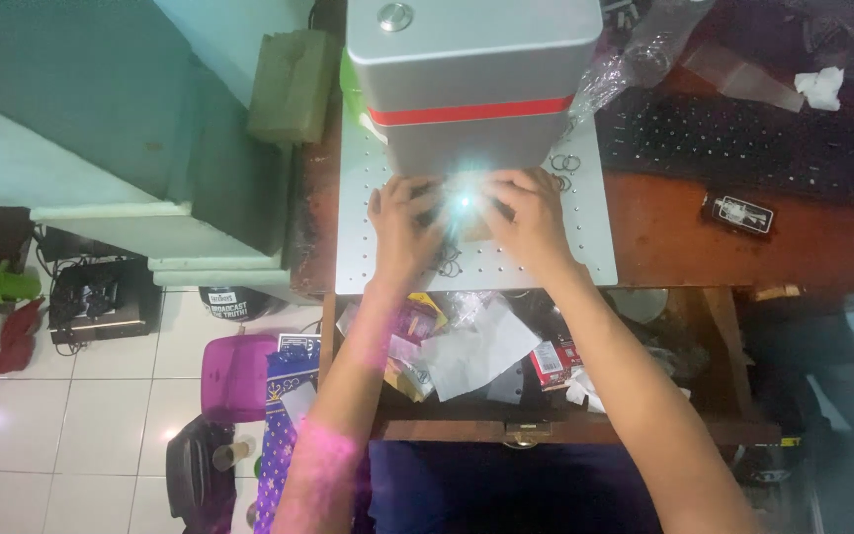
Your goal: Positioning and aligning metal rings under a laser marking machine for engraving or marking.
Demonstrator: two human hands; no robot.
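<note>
Both hands are pinching a small flat piece [473,229] between them, left hand [402,222] and right hand [531,220] equally close, fingertips meeting at the bright glare [465,201] under the grey machine head [471,84] on the perforated plate [358,247].

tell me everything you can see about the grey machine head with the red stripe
The grey box-shaped machine head with a red stripe looks like smooth metal, with a round silver button on top. It hangs over the pale perforated metal plate, which lies on the brown wooden desk. A bright light spot glows beneath it. The left hand and right hand rest on the plate just under it; whether they touch it cannot be told.
</note>
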